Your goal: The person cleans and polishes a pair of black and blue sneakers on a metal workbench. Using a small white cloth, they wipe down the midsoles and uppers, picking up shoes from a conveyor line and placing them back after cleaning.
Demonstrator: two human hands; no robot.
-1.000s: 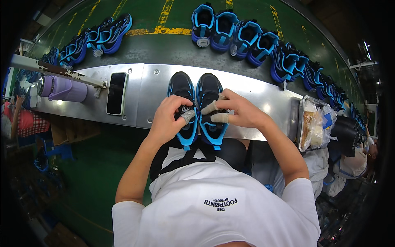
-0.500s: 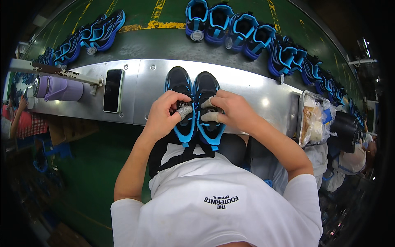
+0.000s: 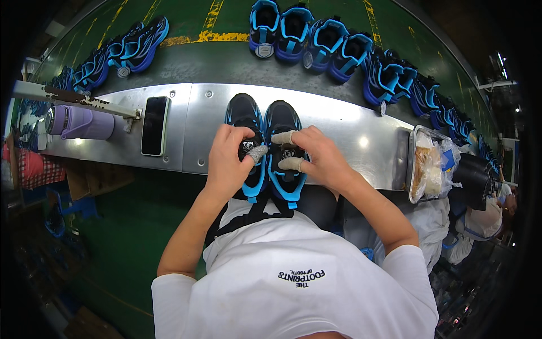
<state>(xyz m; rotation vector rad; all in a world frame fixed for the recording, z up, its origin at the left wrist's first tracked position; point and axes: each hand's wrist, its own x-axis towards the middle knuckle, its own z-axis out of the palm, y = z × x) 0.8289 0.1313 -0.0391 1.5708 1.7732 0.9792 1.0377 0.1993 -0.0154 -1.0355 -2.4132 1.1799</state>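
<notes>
A pair of black sneakers with bright blue trim rests side by side, toes pointing away from me, with the heels at the near edge of the metal bench (image 3: 344, 121). My left hand (image 3: 228, 158) has thumb and index finger closed at the tongue of the left sneaker (image 3: 243, 110); a silvery wrap covers the thumb. On the right sneaker (image 3: 282, 116), my right hand (image 3: 319, 158) grips around the tongue, its beige-covered index finger above the tongue badge and its beige-covered thumb below. The palm sides of both hands are hidden.
Beyond the bench, several similar sneakers (image 3: 326, 42) stand in a row, with more sneakers (image 3: 138, 48) at far left. A phone (image 3: 154, 125), a purple bottle (image 3: 87, 122) and a worn metal bar (image 3: 73, 96) are at left. A metal tray (image 3: 414, 169) holds plastic-wrapped items at right.
My right index finger has shifted left across the tongue, and my left hand has opened up the view of the left badge. The sneakers beyond the bench have moved slightly left.
</notes>
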